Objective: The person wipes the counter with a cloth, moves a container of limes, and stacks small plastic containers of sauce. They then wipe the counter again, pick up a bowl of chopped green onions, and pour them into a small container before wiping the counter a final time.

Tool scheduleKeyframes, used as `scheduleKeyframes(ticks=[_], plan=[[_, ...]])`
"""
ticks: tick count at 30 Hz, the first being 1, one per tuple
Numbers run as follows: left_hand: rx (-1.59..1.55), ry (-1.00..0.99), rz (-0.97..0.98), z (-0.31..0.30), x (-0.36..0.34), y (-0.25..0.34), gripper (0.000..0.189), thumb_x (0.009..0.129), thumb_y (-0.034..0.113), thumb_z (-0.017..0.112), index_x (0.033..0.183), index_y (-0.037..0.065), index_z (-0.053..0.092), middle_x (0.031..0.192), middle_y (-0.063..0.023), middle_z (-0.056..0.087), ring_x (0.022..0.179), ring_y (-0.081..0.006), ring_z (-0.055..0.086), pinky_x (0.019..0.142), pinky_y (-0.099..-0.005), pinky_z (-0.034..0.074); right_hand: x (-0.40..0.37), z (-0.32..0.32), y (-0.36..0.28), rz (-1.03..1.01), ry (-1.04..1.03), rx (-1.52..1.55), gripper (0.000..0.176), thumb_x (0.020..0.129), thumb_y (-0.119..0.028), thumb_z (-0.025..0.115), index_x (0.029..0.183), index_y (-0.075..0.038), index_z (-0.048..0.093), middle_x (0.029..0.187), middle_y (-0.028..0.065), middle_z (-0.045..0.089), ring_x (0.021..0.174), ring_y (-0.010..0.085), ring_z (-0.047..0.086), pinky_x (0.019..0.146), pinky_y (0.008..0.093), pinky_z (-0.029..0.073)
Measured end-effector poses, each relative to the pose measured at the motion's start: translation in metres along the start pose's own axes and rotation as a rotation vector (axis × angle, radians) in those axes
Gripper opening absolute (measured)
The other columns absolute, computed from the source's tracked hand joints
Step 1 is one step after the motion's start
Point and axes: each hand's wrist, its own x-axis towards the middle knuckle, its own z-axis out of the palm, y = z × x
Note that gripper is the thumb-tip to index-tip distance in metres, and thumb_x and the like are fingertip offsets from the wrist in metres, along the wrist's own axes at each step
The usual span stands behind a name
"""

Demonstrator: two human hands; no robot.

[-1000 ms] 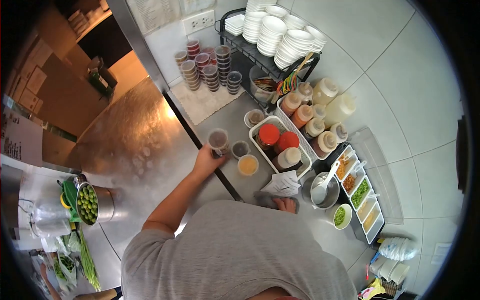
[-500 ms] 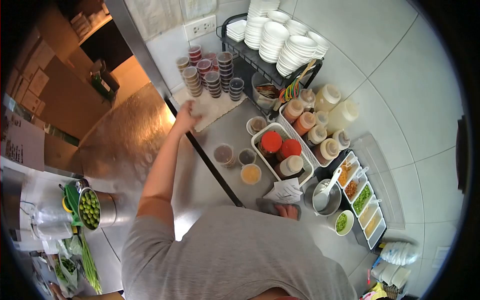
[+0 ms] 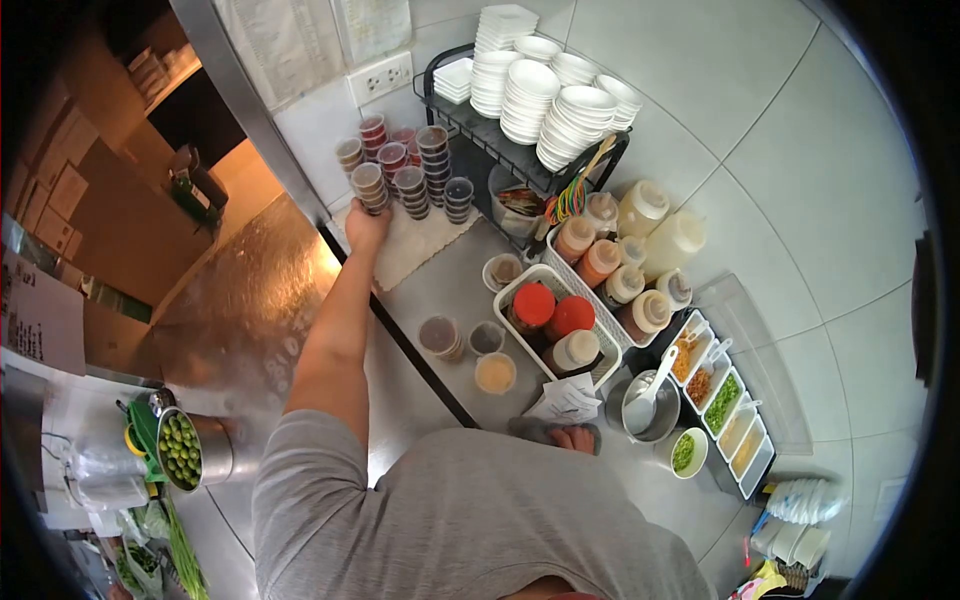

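My left hand (image 3: 367,230) reaches up the counter with its fingers closed around the base of a stack of lidded sauce cups (image 3: 369,187). Beside that stack stand other sauce cup stacks, some with dark sauce (image 3: 434,152) and some with red (image 3: 373,134). They rest on or next to a pale mat (image 3: 420,245). Low in the view, my right hand (image 3: 575,438) presses on a grey cloth (image 3: 535,430), its fingers bent onto it and its wrist hidden by my shirt. White paper slips (image 3: 566,401) touch the cloth.
Nearby stand dark-sauce cups (image 3: 440,338), an orange-sauce cup (image 3: 495,374), a white basket (image 3: 607,372) with red-lidded jars, squeeze bottles (image 3: 600,260), a metal pot (image 3: 660,418) and topping trays (image 3: 720,405). A black rack (image 3: 500,135) holds white bowls. Limes (image 3: 181,450) fill a pot at left.
My left hand has moved from above the mat to the sauce cup stack and closed around its base. My right hand remains on the cloth. The camera view has shifted slightly.
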Motion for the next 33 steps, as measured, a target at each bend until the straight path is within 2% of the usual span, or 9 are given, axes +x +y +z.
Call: scheduleKeyframes(ticks=[4,9,11,17,23,25,27,30,33], plan=[[-0.215,-0.057,0.179,-0.012,-0.031,-0.004,0.051,0.06,0.035,0.079,0.089,0.001,0.054,0.084,-0.0184,0.065,0.081,-0.0281,0.065,0.07,-0.0356,0.05,0.002,-0.002,-0.004,0.029,-0.022,0.0,0.034,0.068,-0.034,0.064,0.096,-0.016,0.063,0.084,0.0063,0.05,0.083,0.0271,0.049,0.073,0.0401,0.036],[0.254,-0.476,-0.041,-0.042,-0.1,0.009,0.041,0.06,0.028,0.081,0.081,-0.001,0.062,0.078,-0.0134,0.066,0.068,-0.0162,0.063,0.065,-0.0281,0.049,0.013,-0.013,-0.017,0.056,-0.007,0.048,0.031,0.072,-0.027,0.06,0.1,-0.015,0.062,0.086,0.0073,0.051,0.084,0.0275,0.05,0.075,0.0402,0.036],[-0.351,-0.537,0.214,-0.051,-0.139,0.004,0.039,0.064,0.02,0.078,0.094,0.001,0.063,0.08,-0.0117,0.066,0.072,-0.0169,0.063,0.069,-0.0285,0.049,0.017,-0.018,-0.023,0.075,-0.006,0.064,0.031,0.072,-0.028,0.06,0.099,-0.014,0.062,0.085,0.0073,0.051,0.084,0.0273,0.05,0.075,0.0398,0.036],[-0.29,-0.769,0.22,-0.061,-0.178,-0.016,0.049,0.065,0.01,0.075,0.11,0.004,0.057,0.102,-0.0101,0.064,0.093,-0.019,0.059,0.078,-0.0318,0.047,0.023,-0.022,-0.026,0.059,0.016,0.049,0.036,0.069,-0.036,0.064,0.097,-0.014,0.063,0.084,0.0068,0.05,0.083,0.0269,0.05,0.075,0.0398,0.036],[-0.248,-1.05,0.425,-0.076,-0.116,-0.024,0.056,0.07,0.003,0.07,0.121,0.001,0.047,0.11,-0.0068,0.057,0.1,-0.0139,0.054,0.082,-0.0291,0.046,0.014,-0.01,-0.012,0.019,0.02,-0.01,0.041,0.061,-0.037,0.073,0.092,-0.012,0.063,0.081,0.0061,0.052,0.079,0.0261,0.049,0.071,0.0392,0.035],[-0.235,-0.939,0.001,-0.066,-0.08,-0.016,0.055,0.071,0.008,0.071,0.12,0.002,0.047,0.107,-0.0083,0.058,0.101,-0.0139,0.054,0.084,-0.0292,0.045,0.014,-0.014,-0.013,0.045,-0.042,0.019,0.035,0.068,-0.033,0.066,0.097,-0.015,0.062,0.084,0.0065,0.051,0.081,0.0272,0.049,0.072,0.0408,0.035],[-0.103,-0.533,0.237,-0.042,-0.053,-0.006,0.051,0.07,0.019,0.071,0.112,0.0,0.05,0.1,-0.0167,0.06,0.089,-0.0237,0.06,0.077,-0.0327,0.049,0.013,-0.014,-0.013,0.05,-0.052,0.022,0.033,0.069,-0.032,0.064,0.098,-0.016,0.063,0.084,0.0063,0.05,0.082,0.0272,0.049,0.072,0.0411,0.035],[-0.252,-0.173,0.219,0.006,-0.028,0.01,0.05,0.068,0.02,0.075,0.104,-0.003,0.05,0.097,-0.0192,0.061,0.086,-0.0234,0.062,0.076,-0.0336,0.049,0.006,-0.002,-0.005,0.033,-0.001,-0.011,0.032,0.066,-0.032,0.068,0.094,-0.016,0.064,0.08,0.0054,0.05,0.08,0.0263,0.05,0.071,0.0402,0.036],[-0.296,-0.168,0.138,0.023,-0.028,0.041,0.057,0.065,0.023,0.078,0.105,-0.004,0.046,0.097,-0.021,0.062,0.087,-0.0282,0.063,0.077,-0.0363,0.049,-0.003,0.005,0.002,0.029,-0.003,-0.031,0.026,0.069,-0.027,0.062,0.094,-0.019,0.065,0.08,0.0051,0.05,0.08,0.0262,0.05,0.071,0.0407,0.036]])
